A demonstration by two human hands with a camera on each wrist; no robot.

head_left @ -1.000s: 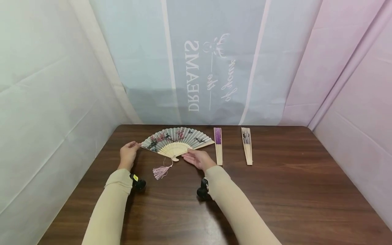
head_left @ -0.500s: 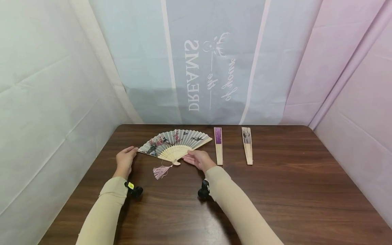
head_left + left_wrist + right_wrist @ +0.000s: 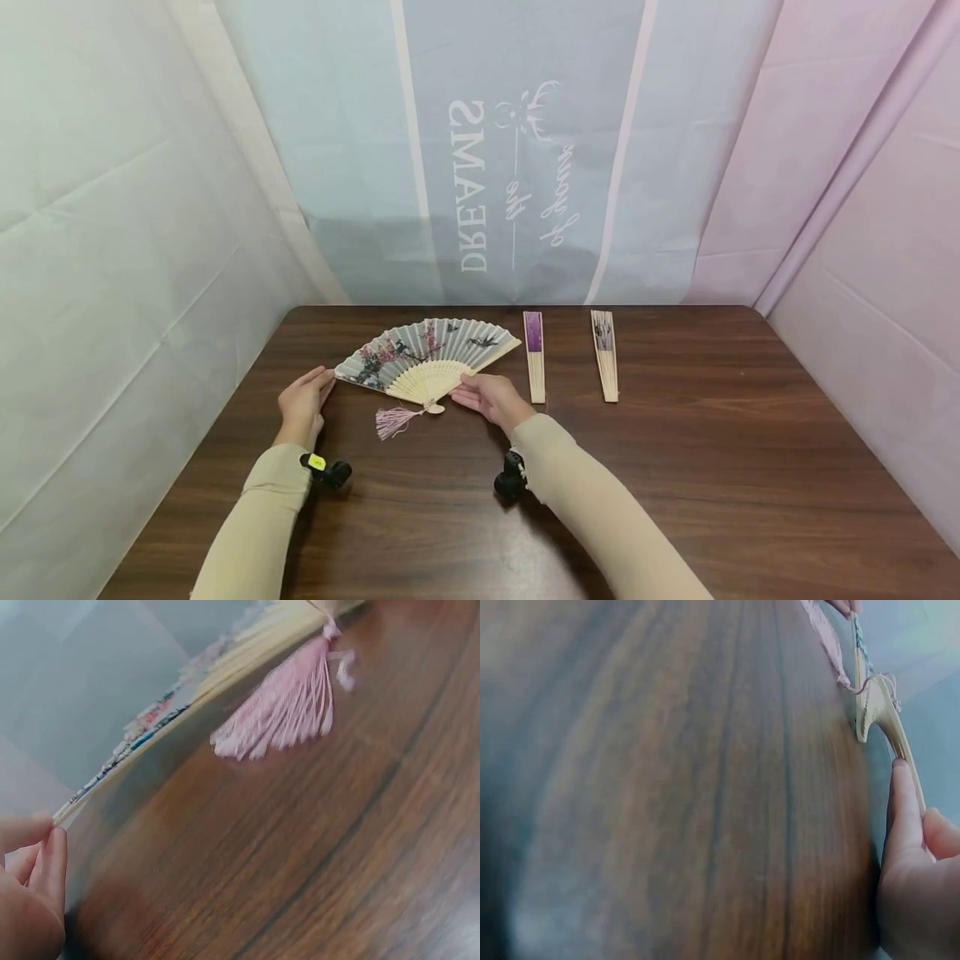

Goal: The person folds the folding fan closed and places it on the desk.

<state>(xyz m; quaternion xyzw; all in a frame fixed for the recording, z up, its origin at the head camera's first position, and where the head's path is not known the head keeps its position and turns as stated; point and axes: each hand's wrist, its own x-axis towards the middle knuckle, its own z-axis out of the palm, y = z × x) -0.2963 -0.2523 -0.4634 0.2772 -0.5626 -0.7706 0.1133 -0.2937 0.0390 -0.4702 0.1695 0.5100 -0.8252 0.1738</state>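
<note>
A folding fan [image 3: 420, 358] is spread wide, its grey cloth printed with pink blossoms and dark birds above pale ribs. My left hand [image 3: 303, 404] pinches the tip of its left outer rib between thumb and fingers, as the left wrist view shows. On the other side my right hand [image 3: 491, 396] grips the right outer rib near the pivot, thumb on top and fingers beneath. A pink tassel [image 3: 285, 697] hangs from the fan's pivot end. In the right wrist view the fan's ribs [image 3: 889, 720] appear edge-on, above the table.
Two folded fans lie right of the spread one: a purple fan [image 3: 533, 358] close by and a grey patterned fan [image 3: 604, 357] farther right. The brown wooden table [image 3: 675, 483] ends at a printed cloth backdrop [image 3: 525, 167], with pale cloth walls at both sides.
The left hand has moved left and toward the body with the fan's left tip. The fan's pivot has come slightly nearer and to the right. Both folded fans stay put.
</note>
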